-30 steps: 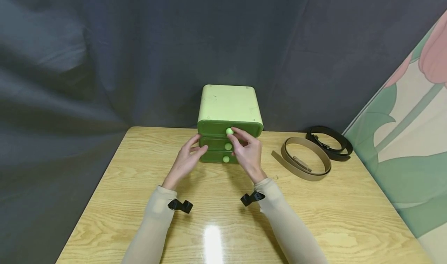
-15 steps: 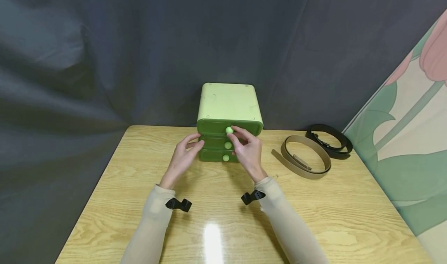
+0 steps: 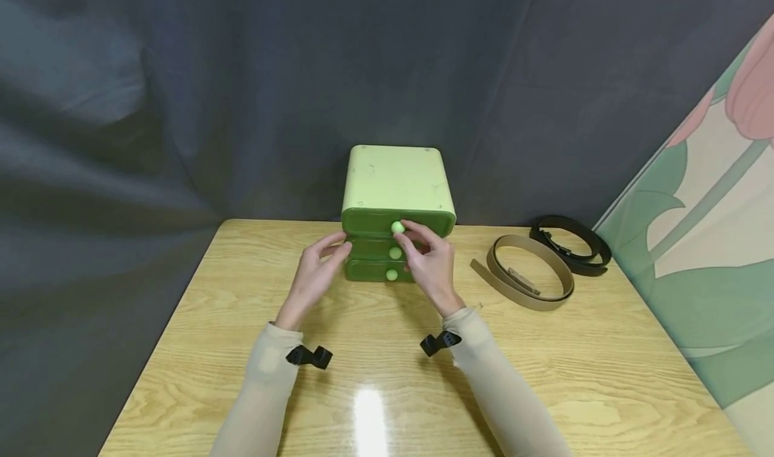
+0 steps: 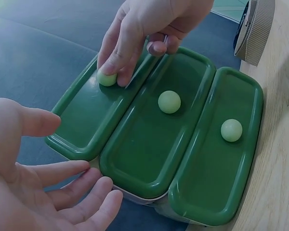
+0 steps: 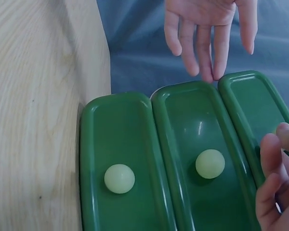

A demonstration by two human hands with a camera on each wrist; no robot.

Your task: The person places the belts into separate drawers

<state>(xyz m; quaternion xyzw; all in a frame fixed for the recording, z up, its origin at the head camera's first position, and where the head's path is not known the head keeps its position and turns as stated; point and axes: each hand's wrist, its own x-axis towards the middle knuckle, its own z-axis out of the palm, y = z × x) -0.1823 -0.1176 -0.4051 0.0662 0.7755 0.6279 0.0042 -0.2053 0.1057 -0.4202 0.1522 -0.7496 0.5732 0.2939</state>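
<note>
A small drawer cabinet (image 3: 396, 175) with a pale green top and three dark green drawer fronts stands at the back of the table. Each front carries a round light green knob. My right hand (image 3: 431, 262) pinches the top drawer's knob (image 4: 106, 78) between thumb and fingers. Beside the cabinet's left side is my left hand (image 3: 316, 275), its fingers extended and the fingertips at the edge of the drawer fronts. The middle knob (image 4: 169, 102) and the bottom knob (image 4: 231, 130) are untouched. All three drawers look closed.
To the right on the wooden table (image 3: 242, 349) lie a coiled tan belt (image 3: 532, 302) and, behind it, a coiled black belt (image 3: 583, 269). A dark curtain (image 3: 302, 94) hangs right behind the cabinet. A floral panel (image 3: 713, 242) borders the right side.
My left hand has shifted slightly left, with its thumb drawn back from the drawer fronts. My right hand keeps its pinch on the top knob.
</note>
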